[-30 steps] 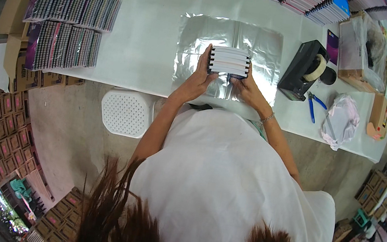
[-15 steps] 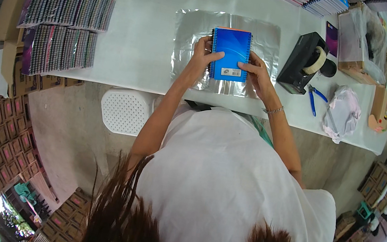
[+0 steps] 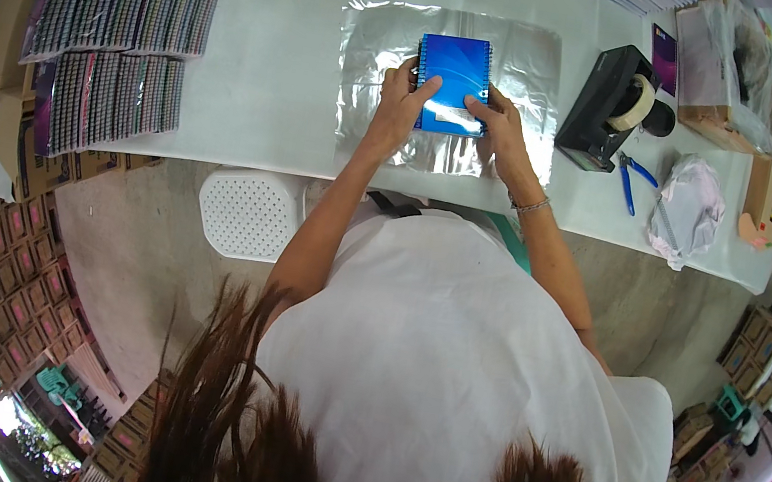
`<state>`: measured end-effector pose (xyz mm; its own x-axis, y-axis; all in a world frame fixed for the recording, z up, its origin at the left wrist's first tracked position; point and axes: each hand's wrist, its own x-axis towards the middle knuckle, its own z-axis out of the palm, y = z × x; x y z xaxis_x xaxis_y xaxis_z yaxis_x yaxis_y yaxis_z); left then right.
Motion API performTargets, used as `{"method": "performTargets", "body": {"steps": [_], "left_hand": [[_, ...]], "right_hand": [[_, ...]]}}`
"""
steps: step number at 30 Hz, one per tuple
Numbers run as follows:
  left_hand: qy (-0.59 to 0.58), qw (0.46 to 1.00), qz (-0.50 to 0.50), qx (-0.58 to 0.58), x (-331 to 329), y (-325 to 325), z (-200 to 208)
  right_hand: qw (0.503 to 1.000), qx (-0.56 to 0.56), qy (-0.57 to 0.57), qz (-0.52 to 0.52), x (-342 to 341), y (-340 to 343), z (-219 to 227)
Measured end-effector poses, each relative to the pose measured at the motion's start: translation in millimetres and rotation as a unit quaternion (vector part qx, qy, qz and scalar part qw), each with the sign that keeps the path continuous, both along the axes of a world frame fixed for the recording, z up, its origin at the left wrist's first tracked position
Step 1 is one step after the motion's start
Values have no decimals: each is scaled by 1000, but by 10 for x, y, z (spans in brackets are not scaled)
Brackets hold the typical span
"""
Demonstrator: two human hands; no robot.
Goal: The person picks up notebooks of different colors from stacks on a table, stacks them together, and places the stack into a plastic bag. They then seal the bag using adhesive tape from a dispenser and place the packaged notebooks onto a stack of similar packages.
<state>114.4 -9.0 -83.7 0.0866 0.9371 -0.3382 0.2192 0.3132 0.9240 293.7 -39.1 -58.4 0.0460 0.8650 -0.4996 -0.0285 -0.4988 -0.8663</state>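
A left hand [image 3: 402, 104] and right hand [image 3: 504, 129] pinch the left and right edges of a blue spiral notebook [image 3: 455, 68] over shiny plastic sheeting [image 3: 374, 49], where even pressure should keep it square.

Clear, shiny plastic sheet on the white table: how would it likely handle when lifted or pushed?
The clear, shiny plastic sheet would probably droop and crease if lifted by an edge, as it looks thin and rippled. It is likely light, being see-through film, and may slide readily, given its glossy face against the white table.
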Motion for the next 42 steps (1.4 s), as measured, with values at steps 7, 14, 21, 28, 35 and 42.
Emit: {"method": "performTargets", "body": {"steps": [7,14,21,28,35,42], "left_hand": [[60,994,-15,88,30,-59,-91],[-77,992,-10,103,176,-177,20],[-75,991,-9,106,198,-187,-3],[-39,990,32,130,45,-190,-30],[194,955,79,212,-405,-209,-94],[436,880,52,179,-555,-350,-454]], "right_hand": [[993,97,-58,-26,-68,-130,-131],[980,168,-91,-50,-280,-271,-263],[976,183,-106,-46,-304,-270,-247],[809,287,-452,-241,72,-482,-181],[765,304,-530,-205,563,-840,-323],[784,188,-586,-88,112,-677,-462]]}}
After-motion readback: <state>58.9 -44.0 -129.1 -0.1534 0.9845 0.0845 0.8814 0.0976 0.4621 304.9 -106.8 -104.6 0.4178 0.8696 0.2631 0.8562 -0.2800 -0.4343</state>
